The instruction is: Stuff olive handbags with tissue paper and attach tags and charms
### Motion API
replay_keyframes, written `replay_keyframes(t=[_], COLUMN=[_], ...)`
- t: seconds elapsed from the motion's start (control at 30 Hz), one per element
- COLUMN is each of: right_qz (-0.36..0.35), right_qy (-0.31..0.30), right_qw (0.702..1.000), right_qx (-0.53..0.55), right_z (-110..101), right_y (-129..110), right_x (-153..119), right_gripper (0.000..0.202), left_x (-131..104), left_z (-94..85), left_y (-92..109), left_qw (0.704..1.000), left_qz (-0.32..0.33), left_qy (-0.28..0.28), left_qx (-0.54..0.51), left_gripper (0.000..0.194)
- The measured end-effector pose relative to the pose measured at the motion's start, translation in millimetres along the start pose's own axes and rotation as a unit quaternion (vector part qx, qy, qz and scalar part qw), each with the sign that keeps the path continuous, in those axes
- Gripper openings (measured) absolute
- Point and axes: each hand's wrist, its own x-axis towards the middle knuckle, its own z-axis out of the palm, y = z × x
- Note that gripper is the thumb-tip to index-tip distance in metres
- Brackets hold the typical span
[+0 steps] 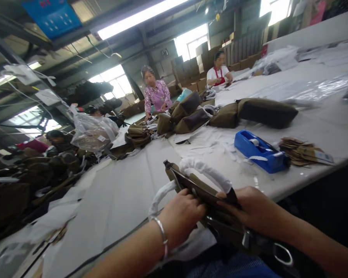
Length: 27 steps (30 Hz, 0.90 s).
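An olive-green handbag (201, 183) with dark trim is tilted at the near edge of the table, close to my body. White wrapping covers its handles (204, 166), and a metal ring (283, 254) hangs at its right side. My left hand (181, 216), with a silver bangle at the wrist, has its fingers curled over the bag's near side by the opening. On the right end, my right hand (249, 208) grips the bag near the base of the wrapped handle. The bag's lower part is in shadow and partly hidden by my hands.
A blue tape dispenser (261, 150) stands right of the bag, beside a pile of brown tags (303, 150). More olive bags (188, 112) are heaped across the white table (124, 185). Two people work beyond them. Dark bags (31, 185) are piled at left near a plastic-wrapped bundle (92, 133).
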Motion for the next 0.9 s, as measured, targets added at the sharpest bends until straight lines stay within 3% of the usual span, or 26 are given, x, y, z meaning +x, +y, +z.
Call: replay_keyframes(t=[0.1, 0.17, 0.23, 0.3, 0.4, 0.53, 0.63, 0.73, 0.8, 0.9], right_qz=[0.001, 0.031, 0.048, 0.045, 0.041, 0.024, -0.003, -0.032, -0.036, -0.006], right_qy=[0.117, 0.230, 0.264, 0.259, 0.252, 0.230, 0.199, 0.172, 0.172, 0.214], right_qw=[0.982, 0.936, 0.908, 0.906, 0.913, 0.934, 0.956, 0.973, 0.974, 0.959], right_qx=[-0.149, -0.265, -0.323, -0.333, -0.319, -0.273, -0.217, -0.153, -0.143, -0.187], right_z=[-1, -4, -5, -4, -3, -3, -3, -3, -4, -6], right_y=[25, 45, 58, 61, 55, 40, 29, 23, 25, 35], right_x=[7, 17, 27, 35, 41, 36, 31, 26, 23, 18], right_gripper=[0.037, 0.039, 0.040, 0.039, 0.035, 0.032, 0.024, 0.028, 0.036, 0.033], left_x=[15, 15, 11, 5, -3, -6, 4, 16, 19, 15], left_z=[15.5, 27.8, 35.0, 35.4, 27.0, 19.4, 26.8, 40.6, 47.5, 44.3], left_y=[0, 9, 19, 27, 27, 13, 0, -7, -4, 6], left_qw=[0.998, 0.994, 0.992, 0.994, 0.996, 0.976, 0.980, 0.976, 0.976, 0.993], left_qz=[0.012, 0.028, 0.043, 0.032, -0.040, -0.119, -0.077, 0.020, 0.043, -0.002], left_qy=[-0.011, -0.030, -0.061, -0.071, -0.067, -0.033, -0.062, -0.130, -0.138, -0.095], left_qx=[0.068, 0.097, 0.097, 0.073, -0.047, -0.182, -0.174, -0.175, -0.166, -0.071], left_gripper=[0.014, 0.012, 0.011, 0.011, 0.009, 0.040, 0.076, 0.090, 0.077, 0.024])
